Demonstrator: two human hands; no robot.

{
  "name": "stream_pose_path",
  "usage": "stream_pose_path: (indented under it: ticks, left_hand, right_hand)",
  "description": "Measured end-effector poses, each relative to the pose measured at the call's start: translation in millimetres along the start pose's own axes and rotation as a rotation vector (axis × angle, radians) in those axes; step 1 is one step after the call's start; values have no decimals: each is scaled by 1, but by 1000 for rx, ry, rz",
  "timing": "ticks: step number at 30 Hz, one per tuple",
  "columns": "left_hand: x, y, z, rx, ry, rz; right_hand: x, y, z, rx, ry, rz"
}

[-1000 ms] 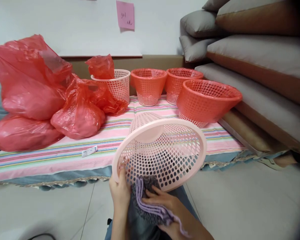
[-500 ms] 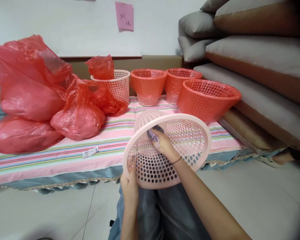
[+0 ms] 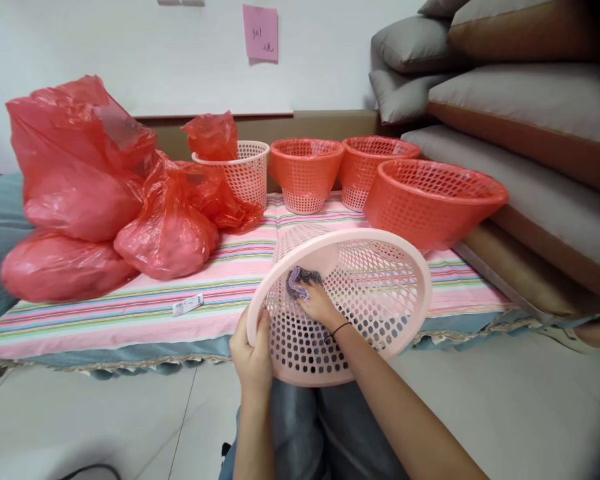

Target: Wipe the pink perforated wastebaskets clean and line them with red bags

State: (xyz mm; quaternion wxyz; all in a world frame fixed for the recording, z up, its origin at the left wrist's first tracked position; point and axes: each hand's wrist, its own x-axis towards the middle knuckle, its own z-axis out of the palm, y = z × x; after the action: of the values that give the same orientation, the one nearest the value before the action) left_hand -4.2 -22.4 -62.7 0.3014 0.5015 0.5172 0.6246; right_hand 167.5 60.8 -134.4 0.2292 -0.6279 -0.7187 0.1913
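Note:
A pink plastic basket [image 3: 425, 293] with perforated sides lies tilted, its mouth toward me, above my knees at the edge of the bed. My left hand [image 3: 253, 353] grips its rim at the lower left, thumb inside and fingers on the outer side. Inside the basket, my right hand [image 3: 320, 305] holds a crumpled purple and dark grey cloth [image 3: 300, 281] against the left inner wall. A dark band circles my right wrist.
Three baskets covered in red plastic, one of them a tilted basket [image 3: 430, 213], stand behind. A pale basket [image 3: 253, 177] holds a red bag. Full red bags [image 3: 80, 173] lie left. Stacked cushions [image 3: 525, 100] rise on the right. A white label [image 3: 188, 305] lies on the striped sheet [image 3: 130, 320].
My right hand and the cloth have shifted slightly left and down along the basket's inner wall. My left hand has changed its hold on the rim. The view has turned slightly left.

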Motion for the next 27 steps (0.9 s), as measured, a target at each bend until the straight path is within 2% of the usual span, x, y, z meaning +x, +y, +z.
stream_pose_path:
  ticks: [3,6,12,15,22,24,27]
  left_hand:
    - [-3,8,9,3,-1,7]
    - [-2,11,11,11,2,18]
    - [10,8,4,3,62,-29]
    - [12,9,4,-18,76,-51]
    - [-9,5,8,-44,118,-130]
    - [-18,4,10,-114,119,-131]
    - [-28,3,14,-182,123,-122]
  right_hand:
    - [-16,0,-6,108,23,-46]
    - [-48,-2,-13,246,54,-86]
    - [-129,-28,-32,493,-54,-80]
    - [-154,-44,-41,587,-69,-36]
    - [-163,-51,-68,839,112,77]
    - [-159,-47,-66,794,151,45]
    - [-153,-40,-51,565,220,-47]
